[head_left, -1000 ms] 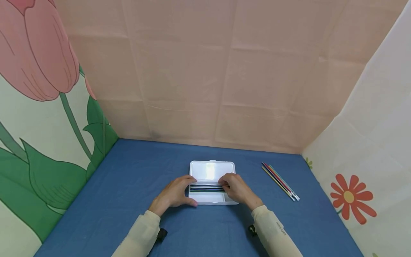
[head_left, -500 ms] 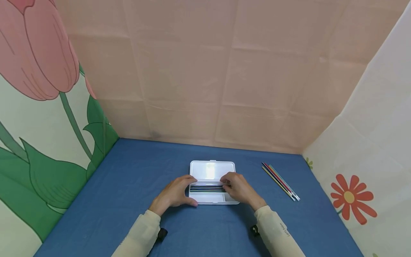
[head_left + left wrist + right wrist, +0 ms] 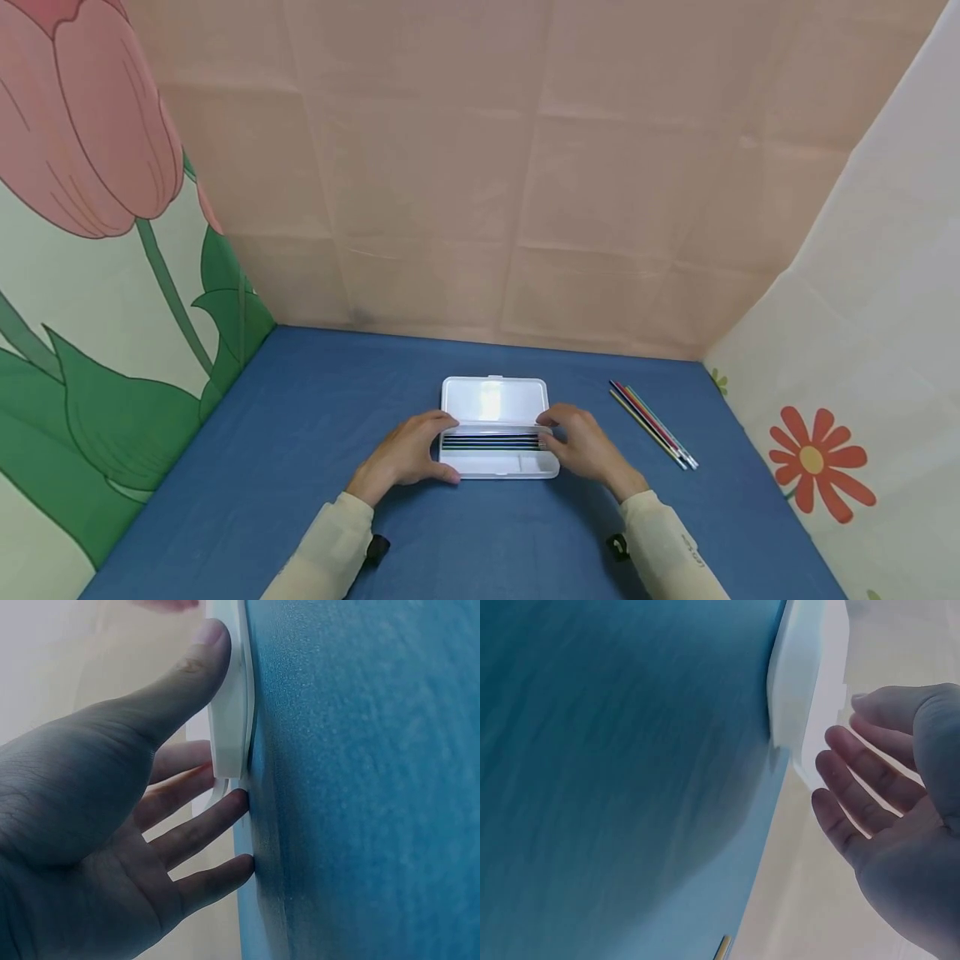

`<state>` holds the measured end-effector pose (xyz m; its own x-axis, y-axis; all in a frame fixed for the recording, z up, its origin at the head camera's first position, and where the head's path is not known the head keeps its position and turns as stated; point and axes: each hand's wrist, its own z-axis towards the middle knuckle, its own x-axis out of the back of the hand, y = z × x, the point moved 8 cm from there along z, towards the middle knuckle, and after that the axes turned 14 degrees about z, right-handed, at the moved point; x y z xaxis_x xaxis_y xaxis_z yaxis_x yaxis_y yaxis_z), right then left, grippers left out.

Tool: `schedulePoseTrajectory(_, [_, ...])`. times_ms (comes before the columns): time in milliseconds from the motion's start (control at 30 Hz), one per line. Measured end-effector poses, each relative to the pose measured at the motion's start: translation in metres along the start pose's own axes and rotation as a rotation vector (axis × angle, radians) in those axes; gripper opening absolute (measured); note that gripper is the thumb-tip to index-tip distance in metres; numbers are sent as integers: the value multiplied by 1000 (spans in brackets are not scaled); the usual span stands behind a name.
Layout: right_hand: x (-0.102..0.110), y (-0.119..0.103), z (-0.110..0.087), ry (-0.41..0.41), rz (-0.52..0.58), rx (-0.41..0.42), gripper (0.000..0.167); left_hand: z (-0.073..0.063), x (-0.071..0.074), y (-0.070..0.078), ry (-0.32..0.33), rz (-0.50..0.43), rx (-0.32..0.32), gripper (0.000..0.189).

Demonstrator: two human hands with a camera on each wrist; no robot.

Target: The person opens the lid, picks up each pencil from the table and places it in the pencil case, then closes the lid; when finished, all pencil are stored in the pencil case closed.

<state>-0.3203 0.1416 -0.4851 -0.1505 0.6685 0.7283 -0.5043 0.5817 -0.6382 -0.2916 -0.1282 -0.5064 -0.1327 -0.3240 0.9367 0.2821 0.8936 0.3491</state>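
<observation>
A white pencil case (image 3: 480,468) lies on the blue cloth, its lid (image 3: 465,400) tipped back. Several dark pencils (image 3: 487,442) lie side by side in it. My left hand (image 3: 408,450) grips the case's left end, thumb at the front side and fingers toward the back. In the left wrist view the thumb (image 3: 202,667) presses along the case's white side wall. My right hand (image 3: 588,446) is over the right end of the case, near the pencil ends. The right wrist view shows its fingers (image 3: 847,787) loosely bent with nothing between them.
Several coloured pencils (image 3: 652,423) lie in a loose bundle on the blue cloth (image 3: 330,375), to the right of the case. A plain beige curtain (image 3: 450,208) stands behind; printed flower sheets stand at the left and right.
My right hand has shifted right, from over the pencils to the right end of the case, uncovering more of them. The left hand stays at the left end.
</observation>
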Motion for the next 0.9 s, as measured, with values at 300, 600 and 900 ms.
schedulePoseTrajectory(300, [27, 18, -21, 46, -15, -26, 21, 0, 0, 0, -1, -3, 3, 90])
schedulePoseTrajectory(600, [58, 38, -40, 111, -71, -15, 22, 0, 1, 0, 1, -9, 0, 89])
schedulePoseTrajectory(900, [77, 56, -56, 139, -96, -48, 24, -1, 1, 1, 1, -10, -3, 88])
